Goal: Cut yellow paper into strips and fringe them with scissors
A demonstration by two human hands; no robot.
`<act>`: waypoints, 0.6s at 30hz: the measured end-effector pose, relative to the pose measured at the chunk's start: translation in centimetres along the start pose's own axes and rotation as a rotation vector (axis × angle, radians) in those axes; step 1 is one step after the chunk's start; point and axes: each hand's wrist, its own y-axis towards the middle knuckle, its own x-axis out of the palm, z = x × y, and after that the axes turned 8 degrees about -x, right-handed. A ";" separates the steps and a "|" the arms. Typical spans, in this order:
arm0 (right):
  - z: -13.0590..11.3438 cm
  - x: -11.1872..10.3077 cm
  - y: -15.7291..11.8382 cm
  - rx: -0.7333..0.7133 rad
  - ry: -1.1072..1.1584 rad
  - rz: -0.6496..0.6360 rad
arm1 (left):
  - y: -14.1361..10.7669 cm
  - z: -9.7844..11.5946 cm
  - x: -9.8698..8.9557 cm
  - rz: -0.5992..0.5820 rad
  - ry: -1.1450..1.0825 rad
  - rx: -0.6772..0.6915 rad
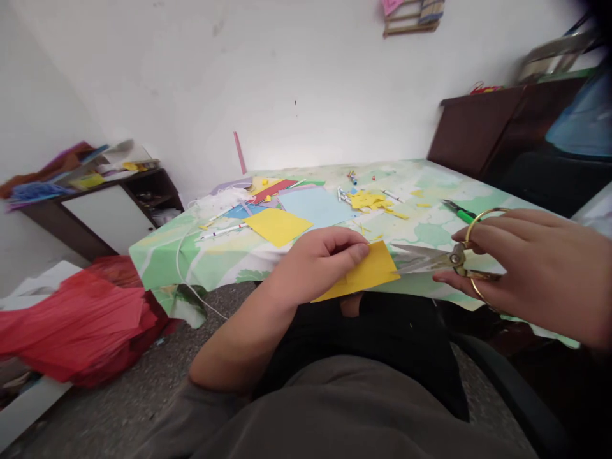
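Head view, L hand [320, 261]: pinching small flat yellow paper piece w/ straight edges [380, 271], thumb laid on its face, other fingers partly hidden
Yellow paper: in L hand, at table's near edge, above person's lap; R edge faces the blades
R hand [540, 268]: wrapped round metal scissors w/ gold-coloured loop handles [456, 256], fingers & thumb at the loops
Scissors: blades apart, pointing L, tips right by paper's R edge; can't tell if they touch it
Table [425, 284]: covered w/ green, white & pale yellow patterned cloth hanging over the edge
Table, mid: larger yellow paper sheet [278, 226] nr L hand, overlapping light blue paper sheet [310, 203]; dark red paper [275, 190] behind
Table, L: crumpled whitish translucent plastic [224, 196], slim white pens [224, 231] in front of it; thin white cord [178, 255] hangs off the edge
Table, R: loose heap of yellow paper scraps [370, 201]; green-handled tool w/ dark pointed end [463, 213] just beyond scissors
Floor, L: big red plastic bag [95, 319], below brown cabinet w/ white door [102, 213] piled w/ papers
Back R: dark brown wooden cabinet [478, 121] against white wall [287, 70]
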 end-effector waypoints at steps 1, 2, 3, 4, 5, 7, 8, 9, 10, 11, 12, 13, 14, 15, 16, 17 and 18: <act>0.1 0.1 0.0 -0.027 -0.002 -0.019 | 0.1 0.0 0.0 -0.008 0.004 -0.003; 0.1 0.2 0.0 -0.050 -0.002 -0.038 | 0.1 0.0 0.1 -0.017 0.008 -0.010; 0.2 0.2 0.0 -0.062 -0.004 -0.053 | 0.2 0.0 0.1 -0.028 0.010 -0.020; 0.2 0.2 0.0 -0.058 -0.009 -0.059 | 0.3 0.0 0.2 -0.037 0.012 -0.032; 0.2 0.2 0.0 -0.045 -0.014 -0.054 | 0.4 0.0 0.2 -0.044 0.012 -0.044; 0.2 0.2 -0.1 -0.020 -0.022 -0.020 | 0.5 -0.1 0.4 -0.055 0.017 -0.067; 0.2 0.3 -0.2 -0.012 -0.028 -0.003 | 0.6 0.0 0.4 -0.062 0.024 -0.079; 0.2 0.3 -0.3 -0.007 -0.035 0.006 | 0.7 0.0 0.5 -0.072 0.032 -0.091; 0.2 0.3 -0.3 -0.010 -0.043 0.009 | 0.8 0.0 0.6 -0.089 0.041 -0.104; 0.1 0.4 -0.4 -0.013 -0.052 0.011 | 0.9 0.1 0.6 -0.114 0.047 -0.119; 0.1 0.4 -0.5 -0.008 -0.062 0.007 | 1.0 0.1 0.6 -0.142 0.052 -0.133; 0.0 0.4 -0.5 -0.004 -0.066 -0.003 | 1.1 0.2 0.6 -0.173 0.060 -0.144; 0.0 0.4 -0.6 -0.005 -0.066 -0.009 | 1.2 0.2 0.6 -0.200 0.068 -0.151; -0.1 0.3 -0.6 -0.007 -0.063 -0.010 | 1.3 0.3 0.7 -0.223 0.079 -0.158; -0.1 0.2 -0.6 -0.008 -0.060 -0.006 | 1.4 0.4 0.7 -0.241 0.092 -0.163; -0.1 0.1 -0.7 -0.005 -0.057 -0.005 | 1.6 0.5 0.8 -0.250 0.108 -0.164; -0.1 0.0 -0.7 -0.001 -0.057 -0.003 | 1.7 0.6 0.9 -0.255 0.125 -0.164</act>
